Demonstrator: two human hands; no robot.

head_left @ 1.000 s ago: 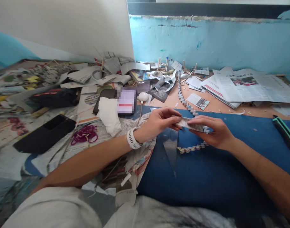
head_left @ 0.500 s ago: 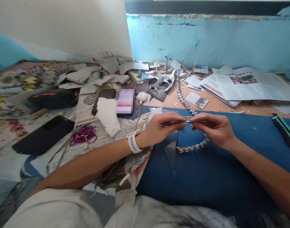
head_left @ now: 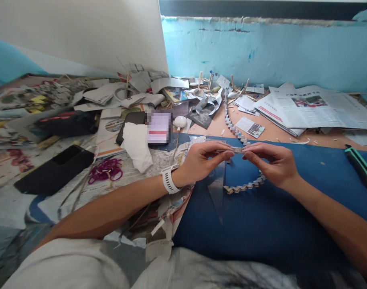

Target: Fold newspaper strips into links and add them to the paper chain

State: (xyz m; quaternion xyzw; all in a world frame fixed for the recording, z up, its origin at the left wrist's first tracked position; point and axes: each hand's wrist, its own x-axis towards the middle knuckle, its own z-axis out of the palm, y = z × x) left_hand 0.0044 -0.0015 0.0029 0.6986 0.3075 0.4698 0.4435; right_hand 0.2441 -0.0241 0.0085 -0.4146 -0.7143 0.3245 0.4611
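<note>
Between my two hands a narrow folded strip of newspaper (head_left: 238, 150) is stretched level above the blue mat (head_left: 261, 228). My left hand (head_left: 205, 160), with a white watch band at the wrist, pinches one end between thumb and fingers. The other end sits in the pinch of my right hand (head_left: 270, 162). A zigzag folded-paper chain (head_left: 246, 187) lies on the mat below, curving behind my right hand and up toward the back of the table. Beside my left hand rests a clear triangular ruler (head_left: 217, 194), partly covered by it.
A green and black utility knife (head_left: 360, 166) lies at the right. Newspapers (head_left: 309, 106) are stacked at the back right. To the left are a phone with a lit screen (head_left: 158, 127), a dark phone (head_left: 53, 170), purple cord (head_left: 105, 170), white tissue (head_left: 137, 147) and paper scraps.
Both hands stay almost in place, still pinching the paper strip. More of the strip shows between the fingertips, and it looks flatter. The chain on the mat has not moved.
</note>
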